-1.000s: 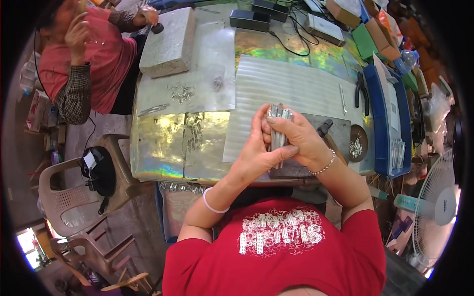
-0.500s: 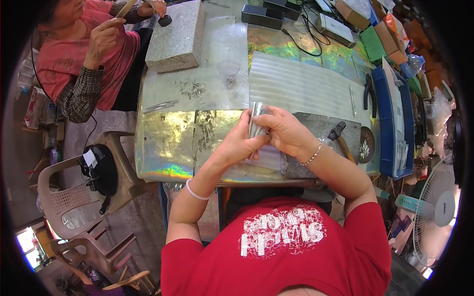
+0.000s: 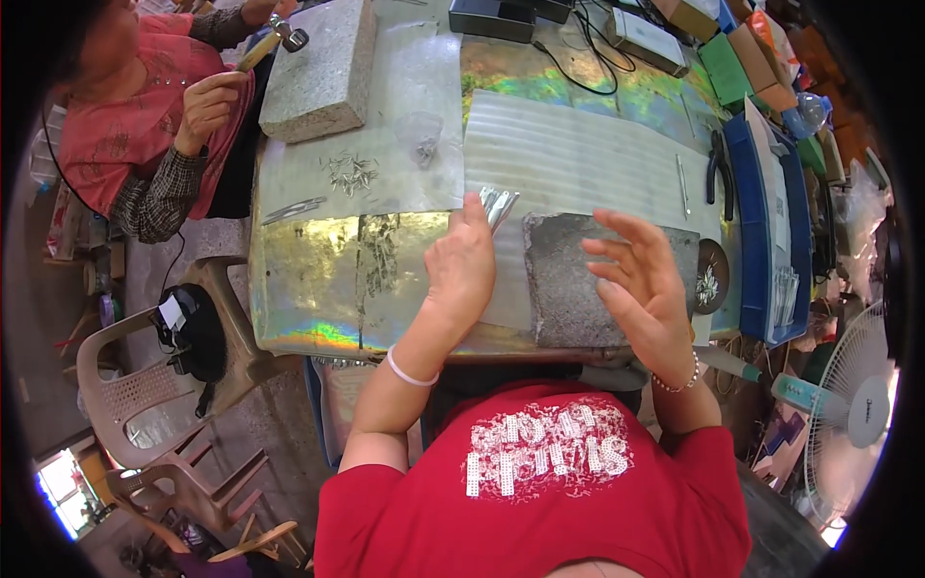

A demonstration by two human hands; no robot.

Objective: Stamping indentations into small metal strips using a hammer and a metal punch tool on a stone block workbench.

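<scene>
Left hand [image 3: 458, 265]: fingers closed round the silver strips [image 3: 500, 206], back of the hand upward, wrist over the near part of the desk [image 3: 308, 279].
Strips: bunched, clear of the fingers at their far ends and leaning a little to the right; their lower ends are hidden in the grip.
Right hand [image 3: 641, 289]: fingers spread wide and loosely curved, nothing seen in them; it is over the grey slab [image 3: 568, 279], though whether it touches I cannot tell.
Progress: the strips look gathered into one bunch and held by one hand alone; they are not yet laid down, and the visible part of the slab bears none of them.
Bowl [image 3: 713, 252]: just right of the slab, with loose silver slivers [image 3: 707, 286] in it.
Right edge: a blue tray [image 3: 754, 260] with pale packets, pliers [image 3: 716, 169] beside it.
Far left: a co-worker's hand [image 3: 207, 111] grips a hammer [image 3: 265, 48] beside a stone block [image 3: 318, 72]; small pieces [image 3: 352, 175] lie scattered nearby.
</scene>
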